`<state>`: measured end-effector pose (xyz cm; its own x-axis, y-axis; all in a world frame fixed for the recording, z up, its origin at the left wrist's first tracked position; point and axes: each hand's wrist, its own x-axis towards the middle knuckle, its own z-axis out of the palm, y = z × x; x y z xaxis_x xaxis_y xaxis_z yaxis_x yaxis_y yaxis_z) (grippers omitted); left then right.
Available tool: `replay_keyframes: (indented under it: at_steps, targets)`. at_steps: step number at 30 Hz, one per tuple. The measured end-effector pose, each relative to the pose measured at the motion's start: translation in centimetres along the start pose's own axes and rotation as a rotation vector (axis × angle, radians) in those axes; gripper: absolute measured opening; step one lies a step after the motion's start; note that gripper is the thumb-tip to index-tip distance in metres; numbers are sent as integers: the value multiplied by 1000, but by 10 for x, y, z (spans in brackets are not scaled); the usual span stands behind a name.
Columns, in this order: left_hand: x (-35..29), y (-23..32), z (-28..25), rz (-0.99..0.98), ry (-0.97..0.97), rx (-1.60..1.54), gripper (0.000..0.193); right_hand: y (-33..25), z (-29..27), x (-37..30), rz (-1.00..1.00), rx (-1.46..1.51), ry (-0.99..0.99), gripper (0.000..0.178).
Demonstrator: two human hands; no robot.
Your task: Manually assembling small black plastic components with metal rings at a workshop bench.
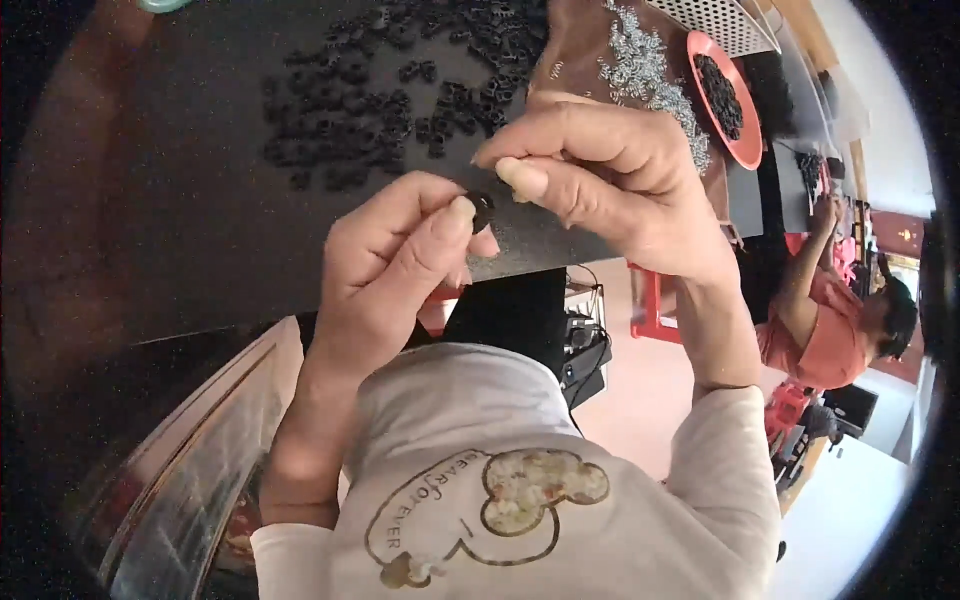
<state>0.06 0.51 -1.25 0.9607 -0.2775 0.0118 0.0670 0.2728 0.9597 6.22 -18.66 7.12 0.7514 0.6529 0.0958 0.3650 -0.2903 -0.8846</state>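
- Your left hand [385,250] is up in front of you, over the near edge of the dark table [200,240]. Its thumb and first finger are closed tight on a small black part [482,210].
- That black part is near the middle of your view, just left of your right hand's thumb.
- Your right hand [625,175] is close by, a bit higher up. Its thumb and first finger come close together, pointing at the left hand. The tips hide what is between them, so I can't tell if you are holding a tiny thing there.
- Your two hands are near each other but look apart.
- Past your left hand, lots of loose black pieces [340,120] are spread on the table.
- Past your right hand, a pile of little silver springs [645,65] sits on a brown sheet [575,45].
- Just right of the springs is a coral-red dish [746,150] with small black bits [720,95] in it.
- A white basket with holes [715,22] stands behind the springs, at the top.
- Far off to your right, a person in a red shirt [825,335] has an arm held out to another table.
- A red stool [652,308] is on the floor beyond your right wrist.
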Motion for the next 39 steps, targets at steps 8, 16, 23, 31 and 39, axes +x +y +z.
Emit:
replay_keyframes:
  at_steps: [8, 16, 23, 31, 39]
  targets:
    - [-1, 0, 4, 49, 5, -127, 24, 4, 1, -11, 74, 224, -12, 11]
    - [-1, 2, -2, 13, -83, -109, 25, 8, 1, -9, 80, 405, -60, 9]
    - [0, 4, -5, -18, -135, -79, 26, 6, 6, -6, 105, 567, -37, 23]
    - [1, 1, -5, -36, -136, -65, 26, -1, 7, -5, 181, 487, -13, 17]
    - [0, 1, -3, -9, -116, 7, 27, -1, 6, -9, 259, 412, -45, 9]
